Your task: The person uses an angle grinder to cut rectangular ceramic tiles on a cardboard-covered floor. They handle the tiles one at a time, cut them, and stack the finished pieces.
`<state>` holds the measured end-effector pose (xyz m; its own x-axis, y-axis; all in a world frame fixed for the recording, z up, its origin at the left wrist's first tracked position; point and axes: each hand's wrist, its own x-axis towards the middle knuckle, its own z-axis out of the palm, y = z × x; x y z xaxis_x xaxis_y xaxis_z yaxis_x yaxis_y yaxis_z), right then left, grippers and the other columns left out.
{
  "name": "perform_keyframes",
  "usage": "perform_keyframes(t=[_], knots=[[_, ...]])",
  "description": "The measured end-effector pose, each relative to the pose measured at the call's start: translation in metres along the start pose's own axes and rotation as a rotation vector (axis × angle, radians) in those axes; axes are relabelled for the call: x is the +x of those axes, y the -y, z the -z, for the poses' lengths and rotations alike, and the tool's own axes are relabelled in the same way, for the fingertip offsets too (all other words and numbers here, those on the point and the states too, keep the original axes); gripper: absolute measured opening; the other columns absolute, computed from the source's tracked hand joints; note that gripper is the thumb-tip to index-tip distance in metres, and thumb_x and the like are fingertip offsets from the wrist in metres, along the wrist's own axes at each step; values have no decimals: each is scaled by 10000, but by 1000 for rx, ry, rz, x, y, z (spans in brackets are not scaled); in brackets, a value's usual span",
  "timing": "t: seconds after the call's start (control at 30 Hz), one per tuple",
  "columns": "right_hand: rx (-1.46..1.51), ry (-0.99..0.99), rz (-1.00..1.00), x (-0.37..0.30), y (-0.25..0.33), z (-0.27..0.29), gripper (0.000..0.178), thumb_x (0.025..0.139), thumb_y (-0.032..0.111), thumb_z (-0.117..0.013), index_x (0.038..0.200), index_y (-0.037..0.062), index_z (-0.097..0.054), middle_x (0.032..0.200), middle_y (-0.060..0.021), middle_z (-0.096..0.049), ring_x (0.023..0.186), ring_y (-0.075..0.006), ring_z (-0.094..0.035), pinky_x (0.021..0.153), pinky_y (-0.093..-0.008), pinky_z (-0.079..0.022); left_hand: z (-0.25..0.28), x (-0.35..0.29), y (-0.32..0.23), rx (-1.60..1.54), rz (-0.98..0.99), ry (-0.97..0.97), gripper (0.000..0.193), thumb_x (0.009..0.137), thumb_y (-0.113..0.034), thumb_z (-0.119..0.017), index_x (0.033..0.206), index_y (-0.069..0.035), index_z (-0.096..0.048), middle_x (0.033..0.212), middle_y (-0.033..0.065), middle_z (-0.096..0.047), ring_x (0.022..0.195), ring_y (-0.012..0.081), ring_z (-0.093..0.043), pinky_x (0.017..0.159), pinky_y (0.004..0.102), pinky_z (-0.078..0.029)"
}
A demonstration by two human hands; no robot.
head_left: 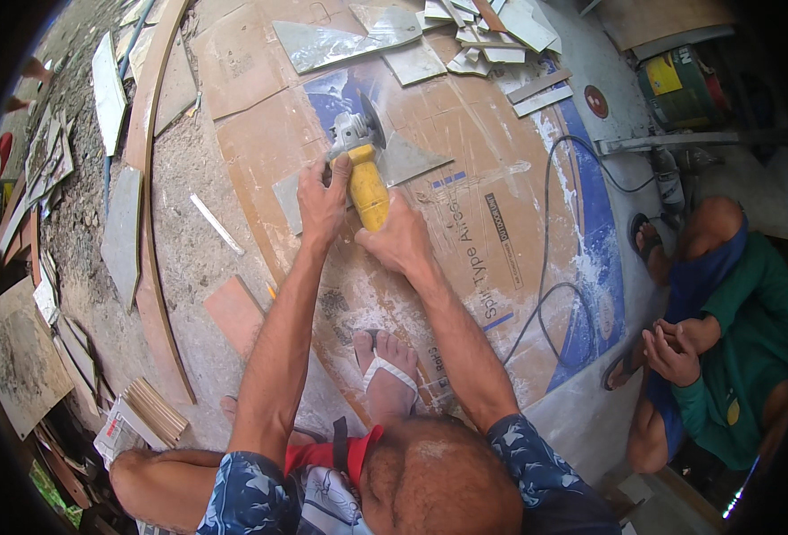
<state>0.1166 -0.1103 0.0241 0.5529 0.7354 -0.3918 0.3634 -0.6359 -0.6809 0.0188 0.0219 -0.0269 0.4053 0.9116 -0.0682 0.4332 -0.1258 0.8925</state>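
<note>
A yellow angle grinder [369, 192] with a grey metal head is held between my hands, its thin disc standing on edge at the far end. My right hand [400, 234] wraps round the rear of its yellow body. My left hand [323, 198] is closed at the left side of the tool, near the head, with the thumb against it; its other fingers are partly hidden. Under and beside the grinder lies a grey tile piece [412, 160] with a pointed right end. Both rest over a flattened cardboard sheet [452, 294] dusted with white powder.
Broken tiles [345, 45] and offcuts pile up at the far edge. A black cord [544, 259] loops across the cardboard on the right. A person in a green top [742, 357] sits at right, hands together. Long wooden strips [149, 178] lie left; my sandalled foot [387, 370] is near.
</note>
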Motion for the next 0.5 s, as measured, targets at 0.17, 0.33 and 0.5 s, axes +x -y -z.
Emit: perform_keyframes(t=[0.17,0.33,0.5], knots=[[0,10,-12,-1,4,3,753,747,283,-831,1344,-73,-541,1048,-359,-750,1018,-520,-745,913,-561,-596,0,0,-2,3,1,-3,783,1037,-661,-644,1301,73,-711,1054,231,-647,1007,358,-652,892,460,-522],[13,13,-16,-2,3,4,749,747,281,-834,1342,-70,-546,1058,-357,-750,1023,-518,-744,914,-557,-596,0,-2,-6,-3,-10,-24,761,1034,-655,-655,1255,70,-724,1026,210,-636,974,337,-640,867,449,-522],[17,18,-15,-3,1,4,746,748,274,-832,1347,-67,-549,1072,-352,-751,1032,-512,-745,919,-557,-595,0,-2,-5,-2,-29,-30,717,1028,-640,-674,1196,54,-735,989,189,-619,928,314,-618,843,442,-510]])
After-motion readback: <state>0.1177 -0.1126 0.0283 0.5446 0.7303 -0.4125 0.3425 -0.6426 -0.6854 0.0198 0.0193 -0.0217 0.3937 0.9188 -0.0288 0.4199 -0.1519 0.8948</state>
